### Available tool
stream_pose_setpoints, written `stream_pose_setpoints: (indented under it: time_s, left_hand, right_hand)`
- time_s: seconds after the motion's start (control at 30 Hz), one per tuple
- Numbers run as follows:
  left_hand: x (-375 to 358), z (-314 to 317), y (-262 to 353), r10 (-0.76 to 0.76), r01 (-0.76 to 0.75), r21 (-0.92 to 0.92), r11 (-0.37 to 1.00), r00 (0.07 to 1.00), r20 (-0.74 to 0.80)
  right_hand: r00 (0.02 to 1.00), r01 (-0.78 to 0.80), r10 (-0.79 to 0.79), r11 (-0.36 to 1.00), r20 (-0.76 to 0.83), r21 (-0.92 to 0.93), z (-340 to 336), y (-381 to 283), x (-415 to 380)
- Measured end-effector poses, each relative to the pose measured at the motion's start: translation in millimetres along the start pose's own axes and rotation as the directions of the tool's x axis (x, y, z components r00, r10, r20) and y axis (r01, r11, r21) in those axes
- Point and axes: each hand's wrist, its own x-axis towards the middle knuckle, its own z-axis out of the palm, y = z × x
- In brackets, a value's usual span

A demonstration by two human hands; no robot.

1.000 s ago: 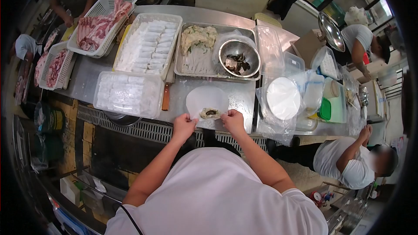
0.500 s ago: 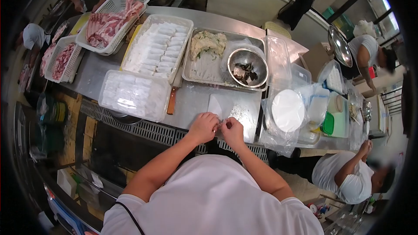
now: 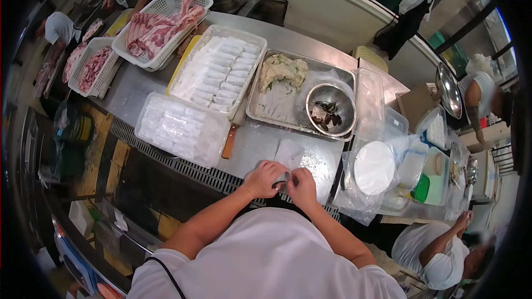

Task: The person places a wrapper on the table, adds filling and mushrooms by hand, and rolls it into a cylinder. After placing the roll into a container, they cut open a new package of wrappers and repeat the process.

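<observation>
Steel tray (image 3: 260,112) w/ filling, bowl (image 3: 331,109); tubs (image 3: 221,69) of rolls. Left hand (image 3: 264,178) & right hand (image 3: 302,186) pinch wrapper (image 3: 289,154).

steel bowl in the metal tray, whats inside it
The steel bowl holds a small heap of dark pieces, with much of its shiny bottom bare. What the pieces are is too small to tell. It sits in the metal tray, hiding the tray floor beneath it.

A long stainless steel worktable (image 3: 138,86) runs across the kitchen. Just below its near edge lies a metal floor grate (image 3: 183,167), beside worn yellow-patched flooring (image 3: 119,158). Beyond its far edge stands a pale wall (image 3: 332,14).
</observation>
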Motion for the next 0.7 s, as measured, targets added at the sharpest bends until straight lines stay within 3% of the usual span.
stream_pose_setpoints:
  time_s: [0.7]
  left_hand:
    - [-3.1, 6.4, -5.2, -0.009, 0.008, -0.022, 1.000, 1.000, -0.017]
  right_hand:
    - [0.996, -0.032, 0.033, 0.999, 0.089, -0.008, -10.0, 4.6, 6.2]
